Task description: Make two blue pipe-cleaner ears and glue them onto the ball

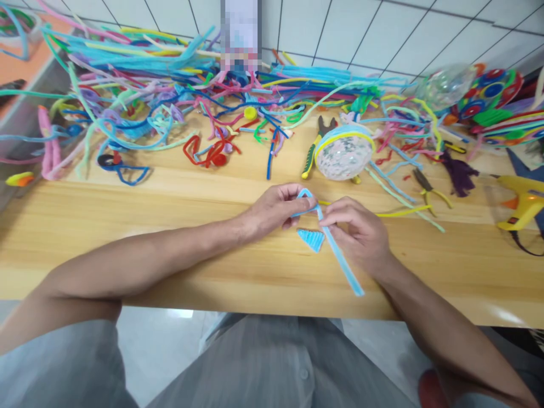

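Observation:
A light blue pipe cleaner (341, 262) is bent into a small triangle at its upper end, and its straight tail slants down to the right. My left hand (284, 207) pinches the bent part between thumb and fingers. On the tail just below the bend, the fingers of my right hand (357, 229) are closed. Under the pipe cleaner, a small blue ribbed triangle (311, 239) lies flat on the wooden table (178, 272). Behind my right hand runs a yellow pipe cleaner (403, 212), partly hidden by the hand.
A clear ball with pale filling and a yellow band (345, 153) sits beyond my hands, beside green-handled pliers (315, 148). More pliers (429, 190) and a yellow glue gun (521, 201) lie right. Tangled pipe cleaners (140, 122) line the back; a grey bin (46, 85) stands left.

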### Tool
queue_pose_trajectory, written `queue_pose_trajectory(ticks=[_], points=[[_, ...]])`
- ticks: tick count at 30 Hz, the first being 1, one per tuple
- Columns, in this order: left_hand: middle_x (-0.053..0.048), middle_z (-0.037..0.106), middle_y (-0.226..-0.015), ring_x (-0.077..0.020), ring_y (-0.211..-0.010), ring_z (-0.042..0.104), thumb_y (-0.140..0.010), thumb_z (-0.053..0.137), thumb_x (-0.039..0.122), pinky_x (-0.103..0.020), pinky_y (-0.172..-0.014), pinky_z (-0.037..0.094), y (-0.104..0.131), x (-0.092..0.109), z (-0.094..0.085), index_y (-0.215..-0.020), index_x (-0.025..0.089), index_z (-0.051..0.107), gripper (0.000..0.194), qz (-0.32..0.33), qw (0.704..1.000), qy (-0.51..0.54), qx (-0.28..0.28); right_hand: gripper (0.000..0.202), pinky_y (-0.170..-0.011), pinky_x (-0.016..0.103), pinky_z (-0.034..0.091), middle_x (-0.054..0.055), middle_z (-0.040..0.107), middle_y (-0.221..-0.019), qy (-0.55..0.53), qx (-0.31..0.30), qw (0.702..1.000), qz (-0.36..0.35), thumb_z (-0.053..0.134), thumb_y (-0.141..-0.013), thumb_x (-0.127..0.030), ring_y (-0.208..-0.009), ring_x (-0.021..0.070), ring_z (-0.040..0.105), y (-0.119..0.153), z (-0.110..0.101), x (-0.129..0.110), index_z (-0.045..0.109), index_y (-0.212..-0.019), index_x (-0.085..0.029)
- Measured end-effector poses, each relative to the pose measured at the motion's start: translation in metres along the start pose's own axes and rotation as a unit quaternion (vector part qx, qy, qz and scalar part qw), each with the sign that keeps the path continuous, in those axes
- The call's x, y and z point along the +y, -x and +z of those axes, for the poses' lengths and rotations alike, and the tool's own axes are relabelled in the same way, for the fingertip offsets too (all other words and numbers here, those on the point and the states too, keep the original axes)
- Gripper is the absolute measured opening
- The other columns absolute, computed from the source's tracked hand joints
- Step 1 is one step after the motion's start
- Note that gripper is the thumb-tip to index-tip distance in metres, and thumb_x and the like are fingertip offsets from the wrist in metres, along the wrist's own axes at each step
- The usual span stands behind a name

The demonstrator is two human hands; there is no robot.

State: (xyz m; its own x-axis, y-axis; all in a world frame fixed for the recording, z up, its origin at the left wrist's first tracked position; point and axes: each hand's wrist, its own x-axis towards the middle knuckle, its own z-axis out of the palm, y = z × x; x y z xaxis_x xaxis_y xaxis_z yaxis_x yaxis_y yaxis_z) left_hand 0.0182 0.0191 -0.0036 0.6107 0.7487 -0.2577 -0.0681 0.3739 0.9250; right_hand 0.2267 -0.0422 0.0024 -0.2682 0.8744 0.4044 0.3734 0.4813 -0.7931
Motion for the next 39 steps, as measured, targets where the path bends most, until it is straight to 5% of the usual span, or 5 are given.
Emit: queue_pose_trajectory(ticks=[15,23,30,34,39], points=[[0.008,0.053,-0.055,-0.0052,-0.048,0.044,-0.077,0.087,0.035,-0.019,-0.046,0.034,0.004,0.002,0.005,-0.080,0.017,0.061,0.032,0.043,0.998,-0.021,0.041,0.022,-0.081,0.031,0.061,0.003,0.078,-0.101,0.076,-0.058,0.990,-0.101,0.065,-0.098,-0.013,-0.092,0.0176,0.075,0.004,-0.001,0.001,0.078,-0.106,-0.030],[0.002,0.070,-0.076,-0.0031,-0.047,0.045,-0.080,0.083,0.032,-0.018,-0.044,0.032,0.004,0.010,0.005,-0.080,0.018,0.057,0.030,-0.027,0.992,0.113,0.057,0.019,-0.082,0.028,0.061,0.004,0.078,-0.099,0.147,-0.072,0.973,-0.163,0.062,-0.101,-0.012,-0.092,0.0162,0.076,0.004,0.000,0.006,0.075,-0.104,-0.026],[0.004,0.067,-0.070,-0.0045,-0.049,0.049,-0.075,0.089,0.037,-0.019,-0.047,0.037,0.004,0.002,0.008,-0.081,0.017,0.061,0.035,0.043,0.993,0.079,0.071,0.012,-0.080,0.033,0.061,0.004,0.079,-0.097,-0.028,-0.049,0.997,0.044,0.066,-0.101,-0.034,-0.087,0.0192,0.075,0.007,0.006,0.000,0.074,-0.105,-0.025],[0.004,0.066,-0.068,-0.0053,-0.050,0.049,-0.074,0.091,0.045,-0.020,-0.047,0.037,0.006,-0.002,0.015,-0.083,0.017,0.062,0.041,0.069,0.991,0.071,0.087,0.028,-0.070,0.030,0.061,0.002,0.078,-0.090,-0.160,0.031,0.962,0.219,0.083,-0.086,-0.045,-0.076,0.0161,0.073,0.007,0.020,0.000,0.066,-0.094,-0.024],[0.003,0.066,-0.069,-0.0057,-0.051,0.050,-0.075,0.091,0.049,-0.021,-0.049,0.040,0.007,-0.005,0.018,-0.086,0.017,0.063,0.044,0.084,0.991,0.057,0.088,0.038,-0.062,0.026,0.058,-0.004,0.072,-0.073,-0.245,0.064,0.926,0.279,0.091,-0.076,-0.044,-0.063,0.0121,0.067,0.001,0.029,-0.002,0.058,-0.083,-0.024]])
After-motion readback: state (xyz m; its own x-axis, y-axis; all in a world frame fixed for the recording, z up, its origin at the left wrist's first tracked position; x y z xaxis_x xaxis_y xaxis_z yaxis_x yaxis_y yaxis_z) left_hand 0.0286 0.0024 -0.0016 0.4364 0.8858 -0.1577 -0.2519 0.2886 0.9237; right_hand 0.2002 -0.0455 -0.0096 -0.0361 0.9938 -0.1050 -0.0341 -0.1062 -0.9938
